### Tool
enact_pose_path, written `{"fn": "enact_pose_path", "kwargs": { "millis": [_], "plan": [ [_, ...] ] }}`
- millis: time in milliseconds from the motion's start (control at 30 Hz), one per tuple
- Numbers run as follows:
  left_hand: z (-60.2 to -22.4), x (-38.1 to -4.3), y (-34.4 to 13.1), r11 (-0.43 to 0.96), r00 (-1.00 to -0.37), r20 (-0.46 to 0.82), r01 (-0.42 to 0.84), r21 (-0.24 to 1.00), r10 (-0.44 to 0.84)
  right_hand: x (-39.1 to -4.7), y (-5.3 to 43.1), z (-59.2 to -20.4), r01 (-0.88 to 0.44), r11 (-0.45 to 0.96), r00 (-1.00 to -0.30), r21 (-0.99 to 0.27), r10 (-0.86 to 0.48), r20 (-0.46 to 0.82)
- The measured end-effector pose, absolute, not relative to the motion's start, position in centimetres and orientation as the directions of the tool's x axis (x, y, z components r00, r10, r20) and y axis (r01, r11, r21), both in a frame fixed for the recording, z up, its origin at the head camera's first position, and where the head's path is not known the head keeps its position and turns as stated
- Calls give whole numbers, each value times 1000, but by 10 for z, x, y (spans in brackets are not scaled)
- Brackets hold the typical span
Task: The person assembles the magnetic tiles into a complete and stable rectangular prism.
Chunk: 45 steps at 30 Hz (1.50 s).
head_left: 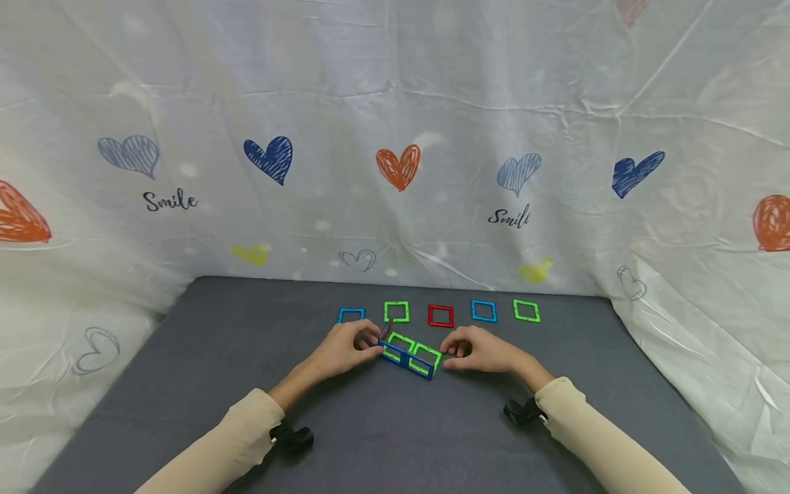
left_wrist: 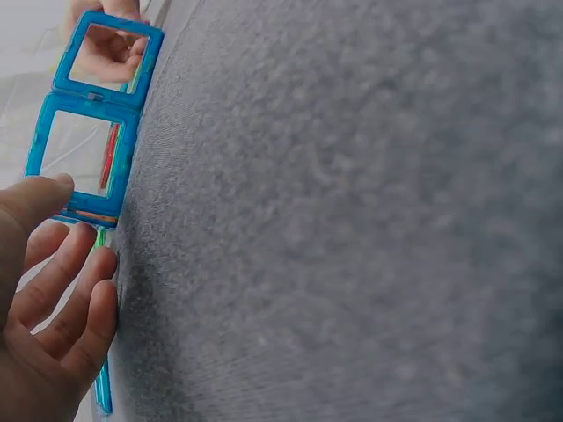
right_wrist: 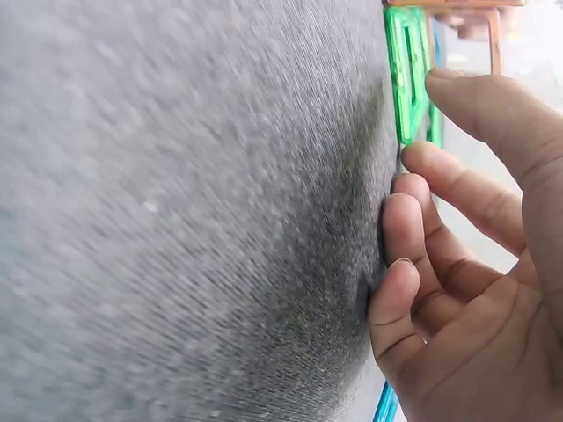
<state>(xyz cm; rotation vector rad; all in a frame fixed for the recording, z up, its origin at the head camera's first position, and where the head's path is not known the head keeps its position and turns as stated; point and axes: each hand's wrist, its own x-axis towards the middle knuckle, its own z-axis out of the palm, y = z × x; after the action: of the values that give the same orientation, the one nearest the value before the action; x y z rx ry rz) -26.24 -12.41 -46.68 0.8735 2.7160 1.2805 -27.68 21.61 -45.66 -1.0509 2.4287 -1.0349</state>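
Tile build (head_left: 404, 359), blue and green, stands on the table (head_left: 395, 432), its long axis slanting from far left to near right, between the hands. Left hand (head_left: 345, 348), the nearer, seems to pinch its left end, so the build lies to that grip's right; right hand (head_left: 484, 348) waits at its right end, fingers curled, thumb and index apart, contact unclear. Beyond the build, the red tile (head_left: 441, 325) centres a row of five.

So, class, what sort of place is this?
Probably a makeshift recording corner: a grey-topped table, a white sheet printed with hearts behind it, and a row of coloured square frames.
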Motion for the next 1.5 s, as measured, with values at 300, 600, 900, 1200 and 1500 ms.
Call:
{"fn": "enact_pose_path", "kwargs": {
  "millis": [300,600,900,1200,1500],
  "plan": [
    [-467,-271,-123,532,-857,211,466,707,470,-258,212,-452,-517,470,-651,-715,-759,-28],
    [-464,-284,-115,528,-856,196,458,716,478,-244,204,-452,-541,423,-597,-727,-802,-22],
    [-464,-292,-106,547,-864,164,437,715,476,-237,190,-450,-557,404,-558,-725,-829,-33],
    [-462,-272,-125,489,-843,195,463,739,501,-256,197,-448,-519,444,-627,-730,-778,-28],
    [-461,-231,-130,539,-861,156,433,723,484,-292,189,-457,-482,415,-729,-772,-678,91]
  ]
}}
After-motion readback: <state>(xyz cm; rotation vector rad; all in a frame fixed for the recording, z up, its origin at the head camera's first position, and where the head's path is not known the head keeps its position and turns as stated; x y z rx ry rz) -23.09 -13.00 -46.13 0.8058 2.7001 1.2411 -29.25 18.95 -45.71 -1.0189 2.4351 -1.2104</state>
